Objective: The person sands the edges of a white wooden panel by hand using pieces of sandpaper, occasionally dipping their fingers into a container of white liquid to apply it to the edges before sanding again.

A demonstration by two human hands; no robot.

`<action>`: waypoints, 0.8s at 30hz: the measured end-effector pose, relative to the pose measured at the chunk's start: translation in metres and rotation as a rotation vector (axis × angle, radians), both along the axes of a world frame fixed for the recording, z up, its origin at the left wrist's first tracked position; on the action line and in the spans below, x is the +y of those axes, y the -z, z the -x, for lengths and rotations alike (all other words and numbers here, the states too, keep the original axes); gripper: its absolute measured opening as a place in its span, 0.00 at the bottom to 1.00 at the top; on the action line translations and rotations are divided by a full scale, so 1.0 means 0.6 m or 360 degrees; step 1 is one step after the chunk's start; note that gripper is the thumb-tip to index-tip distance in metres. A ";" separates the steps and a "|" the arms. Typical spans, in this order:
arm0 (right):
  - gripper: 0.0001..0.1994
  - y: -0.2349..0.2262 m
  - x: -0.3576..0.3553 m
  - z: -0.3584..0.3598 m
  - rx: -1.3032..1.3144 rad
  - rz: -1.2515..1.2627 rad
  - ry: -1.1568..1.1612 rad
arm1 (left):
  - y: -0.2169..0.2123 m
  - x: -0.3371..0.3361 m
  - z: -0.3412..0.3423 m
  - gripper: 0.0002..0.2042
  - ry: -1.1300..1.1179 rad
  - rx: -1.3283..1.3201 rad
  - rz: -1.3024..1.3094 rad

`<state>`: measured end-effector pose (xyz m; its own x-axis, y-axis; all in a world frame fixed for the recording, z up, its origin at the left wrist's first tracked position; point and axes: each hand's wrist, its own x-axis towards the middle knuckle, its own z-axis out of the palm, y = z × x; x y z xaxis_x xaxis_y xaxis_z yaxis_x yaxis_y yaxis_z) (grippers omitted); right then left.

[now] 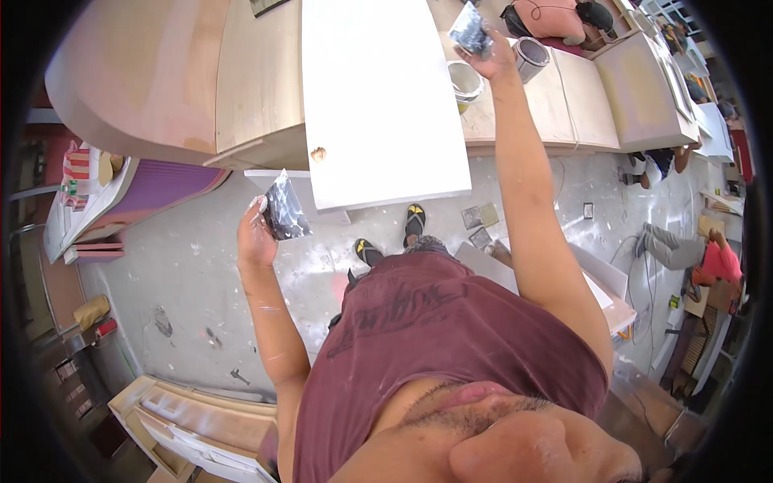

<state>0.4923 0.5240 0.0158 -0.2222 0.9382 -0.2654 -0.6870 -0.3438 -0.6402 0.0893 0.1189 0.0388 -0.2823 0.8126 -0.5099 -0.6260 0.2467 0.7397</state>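
My left hand (pixel 257 235) is closed on a dark, flat filling blade (pixel 287 211) smeared with white paste, held off the near left corner of a long white panel (pixel 386 105). White smudges show on those fingers. My right arm reaches far out past the panel's right edge. At its end my right hand (pixel 498 58) grips a second filling blade (pixel 469 30), also coated with white paste. Just below that hand stands an open tub (pixel 465 78) with a whitish rim, and a grey can (pixel 531 55) is close on its right. A brown spot (pixel 319 154) marks the panel.
Pale wooden units (pixel 262 72) flank the panel on the left, and a wooden bench (pixel 555 105) carries the containers. Small square pieces (pixel 481 237) lie on the grey floor (pixel 201 298). A person in pink (pixel 547 20) bends at the back; another (pixel 717 262) is at the right.
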 end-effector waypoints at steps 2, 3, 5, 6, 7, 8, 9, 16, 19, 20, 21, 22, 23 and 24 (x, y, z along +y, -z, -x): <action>0.18 0.015 0.031 0.027 0.0070 0.0012 -0.0052 | 0.022 0.016 0.021 0.18 0.0051 0.0164 -0.0013; 0.19 0.020 0.044 0.035 0.0109 -0.0009 -0.0109 | 0.020 0.029 0.021 0.18 0.0145 0.0178 0.0056; 0.23 0.030 0.063 0.049 0.0219 -0.0064 -0.0219 | 0.018 0.045 0.020 0.19 0.0234 0.0208 0.0136; 0.23 0.040 0.075 0.052 0.0239 -0.0057 -0.0212 | 0.012 0.053 0.014 0.15 0.0239 0.0171 0.0208; 0.24 0.053 0.090 0.053 0.0238 -0.0055 -0.0234 | 0.007 0.060 0.007 0.12 0.0245 0.0133 0.0279; 0.25 0.062 0.104 0.054 0.0236 -0.0053 -0.0254 | 0.004 0.067 -0.001 0.12 0.0252 0.0150 0.0289; 0.25 0.066 0.110 0.061 0.0221 -0.0060 -0.0274 | -0.002 0.067 -0.007 0.12 0.0313 0.0119 0.0265; 0.20 0.122 0.143 0.063 0.0452 -0.0186 -0.0473 | -0.003 0.072 -0.008 0.11 0.0348 0.0096 0.0246; 0.18 0.120 0.123 0.063 0.0509 -0.0148 -0.0347 | 0.005 0.065 0.010 0.10 0.0321 0.0152 0.0288; 0.17 0.116 0.112 0.057 0.0553 -0.0125 -0.0305 | 0.005 0.065 0.014 0.10 0.0346 0.0161 0.0303; 0.15 0.103 0.091 0.049 0.0620 -0.0075 -0.0237 | 0.002 0.065 0.015 0.10 0.0324 0.0180 0.0316; 0.15 0.098 0.074 0.037 0.0628 -0.0064 -0.0204 | 0.000 0.066 0.017 0.11 0.0306 0.0200 0.0326; 0.13 0.097 0.059 0.024 0.0680 -0.0085 -0.0180 | 0.001 0.068 0.028 0.11 0.0339 0.0208 0.0343; 0.12 0.094 0.040 0.019 0.0735 -0.0103 -0.0172 | 0.005 0.060 0.048 0.11 0.0374 0.0235 0.0323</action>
<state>0.4807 0.5477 -0.0403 -0.4000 0.9147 -0.0579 -0.8672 -0.3982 -0.2990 0.0607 0.1546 0.0361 -0.1824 0.7505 -0.6352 -0.4244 0.5227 0.7394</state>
